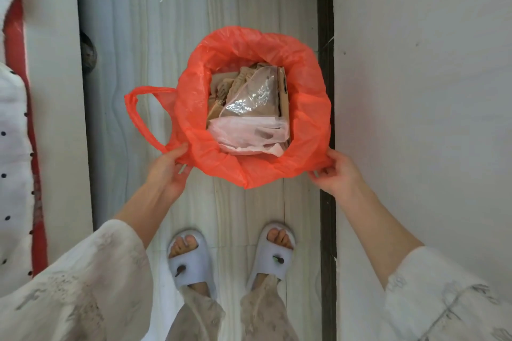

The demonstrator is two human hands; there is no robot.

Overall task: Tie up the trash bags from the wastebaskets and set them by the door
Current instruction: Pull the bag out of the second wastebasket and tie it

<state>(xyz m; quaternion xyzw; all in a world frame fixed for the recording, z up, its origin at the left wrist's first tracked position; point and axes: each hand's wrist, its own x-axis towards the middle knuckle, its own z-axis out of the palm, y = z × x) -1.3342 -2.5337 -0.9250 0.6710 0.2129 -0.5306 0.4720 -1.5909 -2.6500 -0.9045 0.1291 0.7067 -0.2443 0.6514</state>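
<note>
Underneath, wastebasket hidden by orange bag.

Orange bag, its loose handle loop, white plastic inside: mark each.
orange trash bag point(307, 119), head view, right side of folded rim.
handle loop point(133, 108), head view, outer left strap.
white plastic bag point(249, 130), head view, middle of crumpled film.

One head-worn wide-angle view looks almost straight down from above the orange trash bag, close over it, with the person's slippers at the frame's bottom edge.
</note>
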